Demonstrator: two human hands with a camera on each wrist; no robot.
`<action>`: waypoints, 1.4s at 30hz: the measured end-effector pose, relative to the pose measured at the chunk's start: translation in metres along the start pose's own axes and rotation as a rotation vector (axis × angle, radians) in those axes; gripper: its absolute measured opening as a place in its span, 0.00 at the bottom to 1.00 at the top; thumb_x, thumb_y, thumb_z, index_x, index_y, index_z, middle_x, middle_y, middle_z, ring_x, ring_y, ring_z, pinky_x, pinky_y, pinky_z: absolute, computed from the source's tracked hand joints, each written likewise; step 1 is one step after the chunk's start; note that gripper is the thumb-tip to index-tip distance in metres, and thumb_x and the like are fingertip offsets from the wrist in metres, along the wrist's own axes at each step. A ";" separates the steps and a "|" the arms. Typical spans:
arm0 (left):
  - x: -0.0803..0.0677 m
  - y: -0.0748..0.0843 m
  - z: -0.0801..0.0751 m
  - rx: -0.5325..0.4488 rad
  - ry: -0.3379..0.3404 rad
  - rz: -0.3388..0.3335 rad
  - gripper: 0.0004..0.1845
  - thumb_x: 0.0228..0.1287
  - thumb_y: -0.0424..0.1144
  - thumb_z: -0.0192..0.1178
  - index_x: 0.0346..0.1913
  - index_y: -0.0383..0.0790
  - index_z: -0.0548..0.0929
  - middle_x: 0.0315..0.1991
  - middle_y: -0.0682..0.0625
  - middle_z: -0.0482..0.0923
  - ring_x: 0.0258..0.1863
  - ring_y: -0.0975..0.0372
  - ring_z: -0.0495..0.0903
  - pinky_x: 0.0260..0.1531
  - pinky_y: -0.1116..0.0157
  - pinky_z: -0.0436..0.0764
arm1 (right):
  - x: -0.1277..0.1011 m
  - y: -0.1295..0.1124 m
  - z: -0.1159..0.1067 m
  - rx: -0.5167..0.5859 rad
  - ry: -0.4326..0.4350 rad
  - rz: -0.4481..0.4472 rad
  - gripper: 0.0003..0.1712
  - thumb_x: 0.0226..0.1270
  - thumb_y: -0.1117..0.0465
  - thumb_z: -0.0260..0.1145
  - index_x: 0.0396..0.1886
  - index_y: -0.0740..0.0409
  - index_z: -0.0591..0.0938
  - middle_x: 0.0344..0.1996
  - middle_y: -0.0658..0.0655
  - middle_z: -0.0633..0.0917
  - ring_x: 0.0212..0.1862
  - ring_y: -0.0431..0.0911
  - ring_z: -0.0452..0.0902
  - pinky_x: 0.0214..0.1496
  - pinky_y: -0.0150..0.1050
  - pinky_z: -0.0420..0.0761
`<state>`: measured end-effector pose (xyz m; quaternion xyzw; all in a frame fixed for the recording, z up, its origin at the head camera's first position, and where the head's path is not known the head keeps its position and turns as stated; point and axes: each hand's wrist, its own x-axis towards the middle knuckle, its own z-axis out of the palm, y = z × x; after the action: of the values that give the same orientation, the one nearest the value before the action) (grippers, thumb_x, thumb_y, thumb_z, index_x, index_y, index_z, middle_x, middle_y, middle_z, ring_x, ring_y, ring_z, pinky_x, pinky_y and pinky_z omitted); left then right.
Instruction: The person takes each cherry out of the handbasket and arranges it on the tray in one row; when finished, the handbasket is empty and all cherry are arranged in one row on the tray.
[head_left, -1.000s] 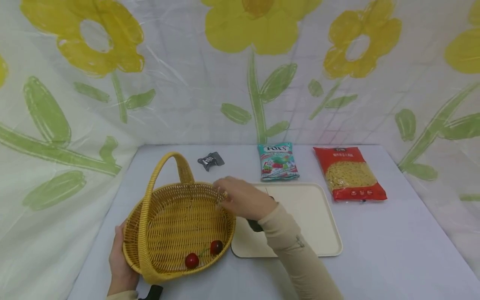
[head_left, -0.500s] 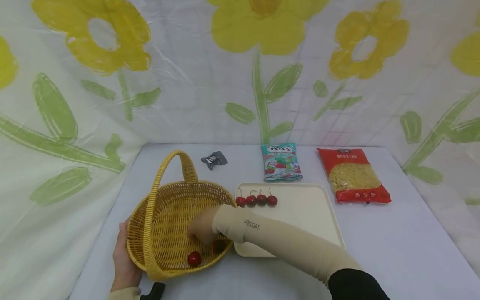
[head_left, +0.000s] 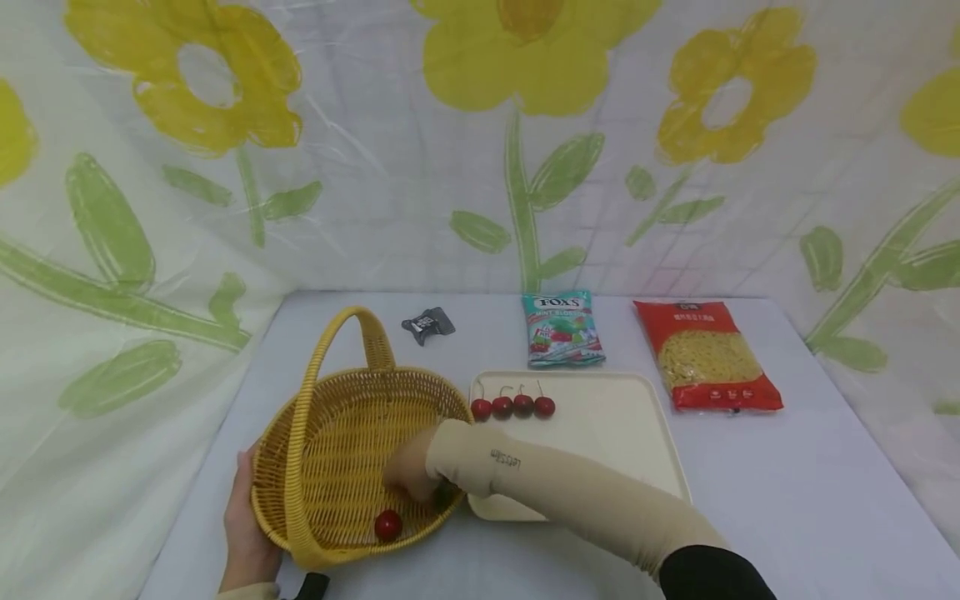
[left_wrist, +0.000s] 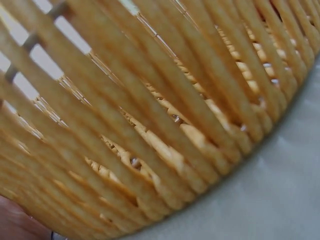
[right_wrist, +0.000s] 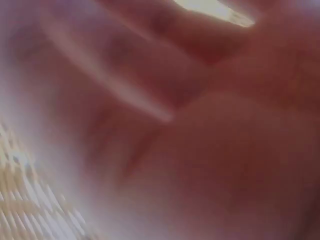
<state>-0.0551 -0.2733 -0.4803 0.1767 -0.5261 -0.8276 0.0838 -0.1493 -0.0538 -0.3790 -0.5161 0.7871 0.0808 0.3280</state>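
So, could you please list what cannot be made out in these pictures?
- Right hand, head view: its fingers are behind the hand and sleeve, so its grip is unclear.
- Dark cherry, head view: mostly covered by the wrist.
- Right wrist view: a skin-toned blur, showing only a scrap of weave.
- Left wrist view: the basket wall fills it, hiding the inside.
- Left hand, head view: fingers hidden behind the basket.
- Black packet: print too small.

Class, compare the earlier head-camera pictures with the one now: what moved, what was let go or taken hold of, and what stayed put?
The right hand left the tray, where four cherries now lie in a row, and moved left and down into the basket, beside a dark cherry. Whether it grips it is hidden. The left hand holds the basket rim as before; the red cherry and the packets stayed.
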 end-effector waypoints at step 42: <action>0.001 0.000 0.000 0.062 0.011 0.008 0.34 0.72 0.62 0.35 0.70 0.44 0.61 0.58 0.57 0.72 0.55 0.69 0.76 0.55 0.71 0.78 | -0.134 0.146 0.128 0.525 0.888 0.483 0.18 0.58 0.70 0.69 0.49 0.68 0.78 0.39 0.60 0.79 0.36 0.49 0.76 0.41 0.44 0.81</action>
<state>-0.0558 -0.2734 -0.4809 0.1814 -0.5517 -0.8097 0.0845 -0.1861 0.1736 -0.4286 -0.2071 0.9389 -0.2695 0.0550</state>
